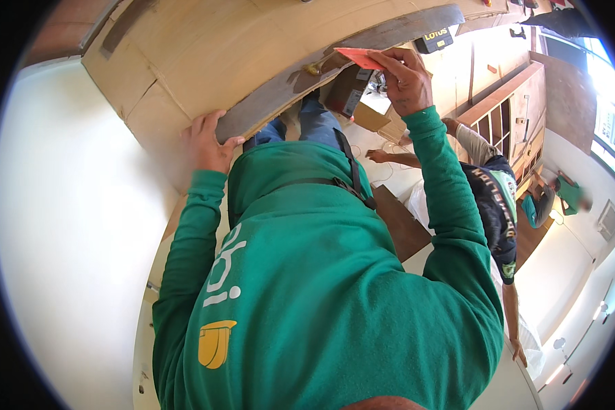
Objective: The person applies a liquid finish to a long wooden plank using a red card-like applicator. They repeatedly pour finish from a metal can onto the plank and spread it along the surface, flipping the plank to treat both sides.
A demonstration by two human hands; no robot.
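The grip of the right hand (406, 80) is closed on one end of a thin, flat, red-orange spreader (359, 57), seemingly plastic, which is held above the front edge of the bench; contact with the surface cannot be told. It should prove light and springy, best pinched at its back edge with the front edge left free. The left hand (210, 145) is placed at the near end of a long grey strip (260, 109) along that edge; whether it is hooked around it cannot be told. On the strip, a small yellowish lump of paste (312, 69), probably soft and sticky, is set in a brown smear. Beyond, the tan wooden bench (205, 48) is spread out, with sliding room offered along the strip. Movement is bounded leftward by a white wall (68, 205), rightward by a black case (434, 41) and a co-worker's outstretched hand (376, 156).
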